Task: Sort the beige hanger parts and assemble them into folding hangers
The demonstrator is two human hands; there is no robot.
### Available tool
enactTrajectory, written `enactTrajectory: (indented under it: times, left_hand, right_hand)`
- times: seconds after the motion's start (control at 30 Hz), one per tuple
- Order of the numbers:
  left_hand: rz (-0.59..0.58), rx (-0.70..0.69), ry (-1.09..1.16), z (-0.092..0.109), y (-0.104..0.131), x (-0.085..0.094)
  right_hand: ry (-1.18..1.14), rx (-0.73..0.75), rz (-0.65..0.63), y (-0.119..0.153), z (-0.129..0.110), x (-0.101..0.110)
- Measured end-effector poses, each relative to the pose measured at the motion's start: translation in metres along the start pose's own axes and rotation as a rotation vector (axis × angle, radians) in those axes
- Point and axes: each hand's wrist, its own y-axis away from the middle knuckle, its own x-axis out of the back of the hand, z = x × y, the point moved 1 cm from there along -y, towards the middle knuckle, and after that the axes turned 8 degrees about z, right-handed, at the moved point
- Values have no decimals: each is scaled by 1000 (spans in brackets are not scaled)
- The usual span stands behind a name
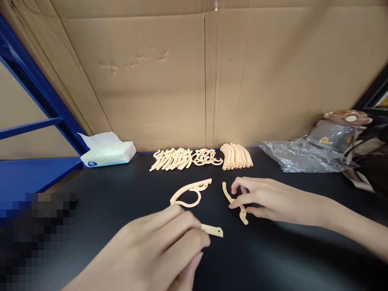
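My left hand (163,246) is closed in the near foreground around a beige plastic hanger arm (213,230). Only the arm's flat end, with a small hole, sticks out to the right past the fingers. Further right, my right hand (257,198) has its fingers bent over a slim curved hanger piece (243,213), with index finger and thumb on either side of it. This piece has a hole near its lower end. Between and beyond the hands, a folded beige hanger (189,188) with a looped hook lies on the black table (121,198).
Along the back lie a pile of slim curved pieces (172,159), a heap of hooks (207,157) and a stack of hollow arms (236,156). A tissue pack (109,155) is at left. Clear plastic wrap (300,155) and a bottle (336,131) stand at right, before a cardboard wall (151,81).
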Motion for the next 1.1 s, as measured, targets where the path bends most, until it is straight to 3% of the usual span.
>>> enactTrajectory:
  times: [0.13, 0.33, 0.47, 0.63, 0.83, 1.1]
  left_hand:
    - [-262, 3, 14, -10, -28, -14]
    - [-383, 162, 70, -47, -27, -52]
    - [-350, 250, 112, -51, -21, -64]
    - [-291, 291, 88, -42, -20, -69]
    - [-217, 228, 112, -42, -22, -70]
    - [-280, 146, 80, -40, -36, -80]
  right_hand:
    - [52, -2, 6, -12, 1, -4]
    - [220, 65, 126, -19, 7, -28]
    - [302, 78, 209, -17, 11, -38]
    - [282, 79, 212, -15, 11, -39]
    - [182, 15, 250, -14, 7, -39]
    - [-38, -161, 342, -13, 5, -42]
